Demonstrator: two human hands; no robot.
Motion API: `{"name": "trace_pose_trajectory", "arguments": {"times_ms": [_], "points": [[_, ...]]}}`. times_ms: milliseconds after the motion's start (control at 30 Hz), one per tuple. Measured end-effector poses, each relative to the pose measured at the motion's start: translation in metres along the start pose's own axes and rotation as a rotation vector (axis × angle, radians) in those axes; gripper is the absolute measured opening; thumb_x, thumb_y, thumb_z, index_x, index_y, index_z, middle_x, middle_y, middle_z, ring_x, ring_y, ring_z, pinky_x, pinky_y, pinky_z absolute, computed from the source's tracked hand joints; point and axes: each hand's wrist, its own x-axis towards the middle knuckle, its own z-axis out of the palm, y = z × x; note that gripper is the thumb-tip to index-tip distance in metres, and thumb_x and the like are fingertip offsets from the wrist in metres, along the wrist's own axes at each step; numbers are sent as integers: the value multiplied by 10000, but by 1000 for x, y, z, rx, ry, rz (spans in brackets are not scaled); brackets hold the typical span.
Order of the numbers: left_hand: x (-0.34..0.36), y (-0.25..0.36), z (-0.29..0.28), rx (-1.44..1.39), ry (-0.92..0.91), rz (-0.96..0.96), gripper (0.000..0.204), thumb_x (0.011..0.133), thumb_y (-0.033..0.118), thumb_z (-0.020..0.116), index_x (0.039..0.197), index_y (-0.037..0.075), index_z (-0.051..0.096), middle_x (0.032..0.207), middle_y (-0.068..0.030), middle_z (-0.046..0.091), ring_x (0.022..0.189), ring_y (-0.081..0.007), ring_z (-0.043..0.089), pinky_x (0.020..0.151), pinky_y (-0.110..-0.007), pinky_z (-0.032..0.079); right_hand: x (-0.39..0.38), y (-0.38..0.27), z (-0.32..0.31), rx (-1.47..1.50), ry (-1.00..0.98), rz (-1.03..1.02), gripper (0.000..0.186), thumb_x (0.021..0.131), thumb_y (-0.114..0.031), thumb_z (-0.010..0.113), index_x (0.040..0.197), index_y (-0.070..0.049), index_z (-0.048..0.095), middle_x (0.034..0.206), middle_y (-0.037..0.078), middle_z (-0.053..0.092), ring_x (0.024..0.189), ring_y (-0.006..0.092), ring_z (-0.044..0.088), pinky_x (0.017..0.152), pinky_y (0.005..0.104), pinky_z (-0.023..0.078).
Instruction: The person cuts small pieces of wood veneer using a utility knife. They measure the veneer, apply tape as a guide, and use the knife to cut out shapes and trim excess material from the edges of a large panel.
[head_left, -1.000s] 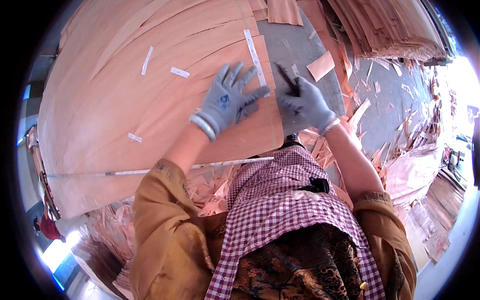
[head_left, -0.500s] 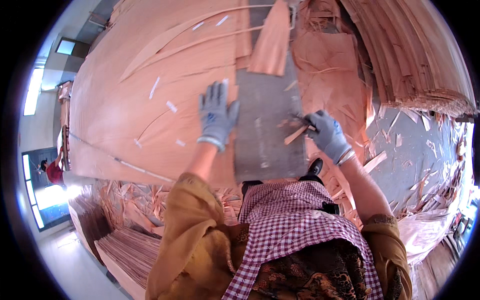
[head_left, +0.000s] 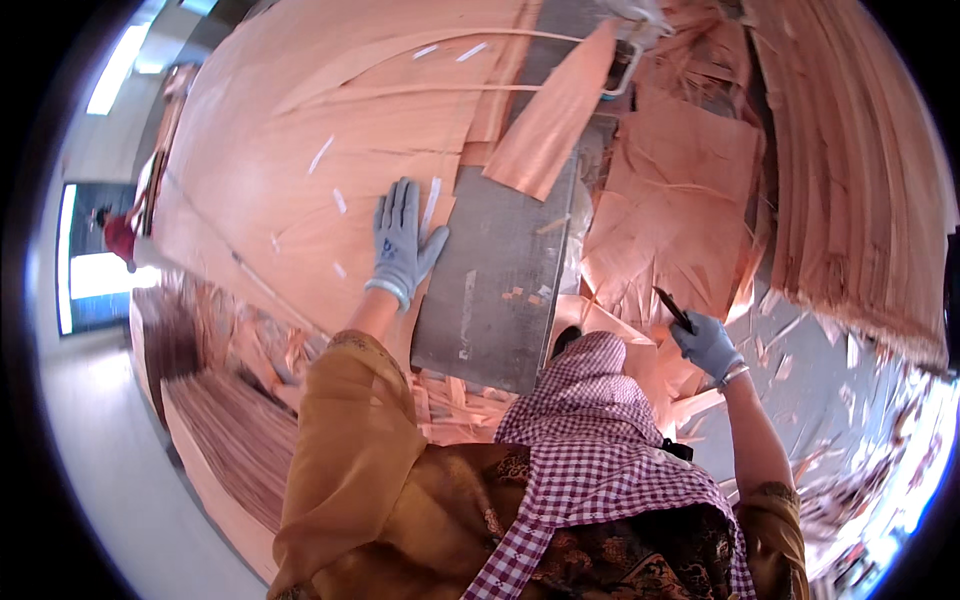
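My left hand [head_left: 400,245], in a grey-blue glove, lies flat with its fingers stretched on a large sheet of reddish wood veneer [head_left: 260,165]. It rests near the sheet's right edge, beside a white strip of tape [head_left: 431,205]. My gloved right hand [head_left: 708,348] is closed round a slim black knife [head_left: 672,306] that points up and to the left. This hand is off to the right of the grey board [head_left: 500,270], over loose veneer scraps. A tapered veneer piece [head_left: 555,120] lies across the board's far part.
A tall veneer stack [head_left: 850,180] stands at the right. Torn veneer pieces [head_left: 670,200] lie between it and the board. Offcuts litter the floor [head_left: 800,375]. More stacked veneer [head_left: 235,440] is at lower left. A person in red [head_left: 120,238] is at the far left.
My right hand has moved right and nearer to me, away from the board; the veneer strip by its fingers is gone from there. My left hand stays flat on the sheet. The view has turned.
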Motion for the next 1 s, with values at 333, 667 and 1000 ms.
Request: {"name": "trace_pose_trajectory", "arguments": {"times_ms": [333, 667, 1000], "points": [[-6, 1, -6, 41, -182, -44, 692, 857, 371, 527, 1370, -50, 331, 1449, -232, 299, 1352, -392, 257, 1123, -506, 152, 147, -113, -57, 172, -67, -489, 250, 850, -219, 624, 1006, -24, 614, 733, 107, 567, 688, 234, 566, 636, 344, 459], [29, 53, -39, -3, -94, -228, 597, 827, 239, 590, 1336, -15, 408, 1372, -235, 403, 1274, -394, 372, 1043, -486, 296, 252, -136, -115, 541, -284, -156, 90, 812, -67, 568, 850, -34, 642, 817, -5, 616, 569, 57, 463, 488, 209, 382], [91, 208, -15, -670, -207, -373, 282, 717, 33, 586, 981, 106, 654, 949, -99, 669, 785, -304, 638, 671, -398, 512, 436, -112, -274, 499, 198, -96, 216, 819, -98, 577, 1004, -29, 666, 763, 63, 652, 530, 108, 540, 469, 253, 428]]}}
